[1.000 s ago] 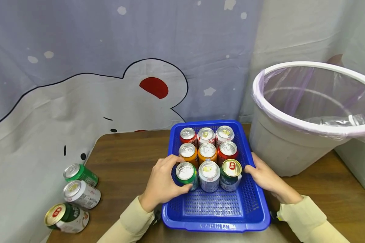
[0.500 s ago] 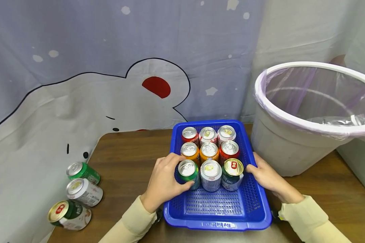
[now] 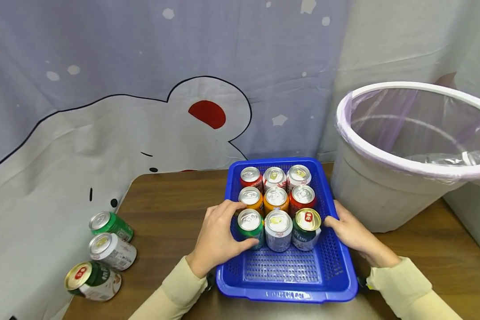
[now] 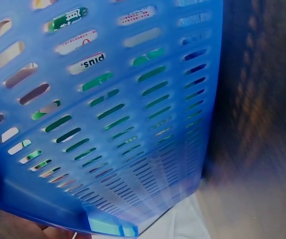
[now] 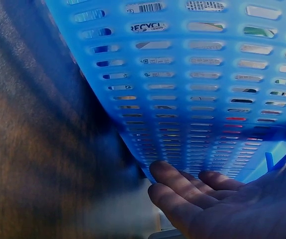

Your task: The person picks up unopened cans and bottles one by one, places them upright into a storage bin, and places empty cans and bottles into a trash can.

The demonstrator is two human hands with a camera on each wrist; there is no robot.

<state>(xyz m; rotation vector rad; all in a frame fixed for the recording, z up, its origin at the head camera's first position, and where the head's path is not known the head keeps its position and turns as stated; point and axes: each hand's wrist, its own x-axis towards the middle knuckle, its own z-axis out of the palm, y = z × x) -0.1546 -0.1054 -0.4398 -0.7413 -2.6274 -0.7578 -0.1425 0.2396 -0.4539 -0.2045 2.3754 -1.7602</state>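
A blue plastic basket (image 3: 286, 294) holds several drink cans standing upright in three rows. My left hand (image 3: 220, 235) curves round a green can (image 3: 250, 224) at the front left of the group, thumb at its near side and fingers at its far side. Beside that can stand a silver can (image 3: 278, 231) and a dark green can with a gold top (image 3: 307, 229). My right hand (image 3: 354, 233) holds the basket's right side, thumb over the rim. In the right wrist view its fingers (image 5: 182, 194) lie along the slotted outside of the basket.
Three more cans lie tilted at the left: a green can (image 3: 112, 226), a white can (image 3: 113, 251) and a gold-topped can (image 3: 94, 281). A large bin (image 3: 376, 186) with a purple-tinted liner stands close at the basket's right. A printed curtain (image 3: 104, 133) hangs behind the wooden table (image 3: 176, 200).
The green can under my left hand has shifted slightly away, nearer the orange can behind it. The whole view has drifted a little. My right hand keeps its hold on the basket.
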